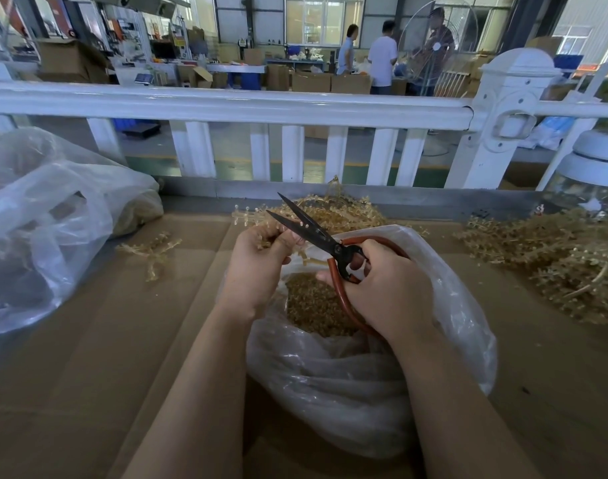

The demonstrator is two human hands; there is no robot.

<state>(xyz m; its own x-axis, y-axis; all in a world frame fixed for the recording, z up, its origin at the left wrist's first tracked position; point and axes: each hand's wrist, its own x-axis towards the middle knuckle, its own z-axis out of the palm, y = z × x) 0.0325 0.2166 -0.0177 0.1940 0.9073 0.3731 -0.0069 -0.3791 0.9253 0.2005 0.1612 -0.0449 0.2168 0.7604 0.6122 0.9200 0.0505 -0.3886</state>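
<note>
On the brown table [88, 340], the left hand [261, 267] pinches a tan sprig [247, 216]. The right hand [389, 292] grips open scissors [316, 233] over a plastic bag [358, 392].

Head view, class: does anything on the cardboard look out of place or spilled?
One tan sprig lies alone on the cardboard, apart from the back heap and the right heap; it looks strayed. The cut bits sit inside the bag.

One scissors [309, 230], two plastic bags [364, 392], perhaps three sprig heaps [555, 264].
</note>
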